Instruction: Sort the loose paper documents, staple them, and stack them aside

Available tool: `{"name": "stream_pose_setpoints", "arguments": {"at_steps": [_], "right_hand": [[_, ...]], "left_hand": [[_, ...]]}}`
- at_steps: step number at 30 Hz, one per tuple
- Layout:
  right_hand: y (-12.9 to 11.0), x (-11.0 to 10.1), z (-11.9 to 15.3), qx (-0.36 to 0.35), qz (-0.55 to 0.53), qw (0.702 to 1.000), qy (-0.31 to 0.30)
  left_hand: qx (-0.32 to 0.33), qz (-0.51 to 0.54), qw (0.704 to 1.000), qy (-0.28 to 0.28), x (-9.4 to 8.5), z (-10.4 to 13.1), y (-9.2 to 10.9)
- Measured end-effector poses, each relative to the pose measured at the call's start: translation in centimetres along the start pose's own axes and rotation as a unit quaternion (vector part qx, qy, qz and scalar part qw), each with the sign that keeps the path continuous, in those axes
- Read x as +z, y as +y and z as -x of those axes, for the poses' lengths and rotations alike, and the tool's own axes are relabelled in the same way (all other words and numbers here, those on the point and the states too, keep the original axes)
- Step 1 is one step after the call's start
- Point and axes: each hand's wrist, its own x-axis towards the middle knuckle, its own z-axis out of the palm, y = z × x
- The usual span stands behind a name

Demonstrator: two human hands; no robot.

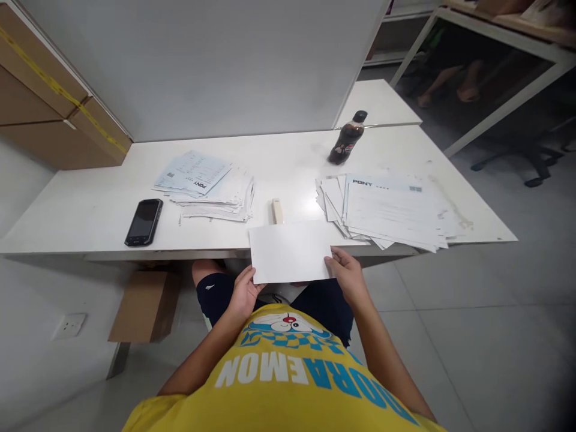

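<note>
A blank white sheet of paper [292, 255] is held out flat over the front edge of the desk. My left hand [245, 292] grips its lower left corner, thumb on top. At the right edge, my right hand [345, 271] pinches the sheet between thumb and fingers. Just beyond the paper lies a small cream-coloured stick-like object [277, 211], partly covered by the sheet; I cannot make out its kind. To the left is a stack of printed slips [216, 201], bluish ones on top. On the right lies a fanned pile of printed sheets [391, 210] marked PONY.
A dark cola bottle [346, 141] stands upright behind the right pile. A black rugged phone [144, 222] lies at the left on the white desk [90, 210]. Cardboard boxes [58, 96] fill the back left corner, and another box [144, 303] sits below. A grey partition [202, 66] rises behind.
</note>
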Motion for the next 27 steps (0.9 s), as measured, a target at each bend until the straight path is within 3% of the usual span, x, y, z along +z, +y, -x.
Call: {"name": "stream_pose_setpoints", "arguments": {"at_steps": [7, 11, 13, 15, 18, 22, 24, 27], "right_hand": [[0.6, -0.9, 0.0, -0.009, 0.095, 0.995, -0.028], [-0.3, -0.2, 0.4, -0.089, 0.211, 0.973, 0.025], [-1.6, 0.9, 0.4, -0.197, 0.282, 0.936, 0.073], [-3.2, 2.5, 0.2, -0.306, 0.320, 0.893, 0.084], [-4.9, 5.4, -0.4, -0.397, 0.345, 0.850, 0.001], [-4.6, 8.5, -1.9, -0.448, 0.400, 0.790, -0.124], [-3.8, 9.5, -2.4, -0.440, 0.422, 0.783, -0.126], [-2.8, 10.6, -2.3, -0.417, 0.438, 0.793, -0.074]], "left_hand": [[0.060, -0.104, 0.993, -0.001, 0.9, 1.2, -0.1], [0.076, -0.110, 0.991, 0.000, 1.3, 0.4, -0.5], [0.086, -0.115, 0.990, -0.001, 1.6, -0.3, -0.3], [0.095, -0.123, 0.988, -0.004, 2.1, -0.9, 0.1], [0.109, -0.131, 0.985, -0.011, 2.8, -1.7, 0.7], [0.118, -0.125, 0.985, -0.009, 3.4, -2.4, 1.0], [0.115, -0.129, 0.985, -0.006, 3.3, -2.7, 1.1], [0.108, -0.133, 0.985, -0.004, 3.1, -2.9, 1.1]]}}
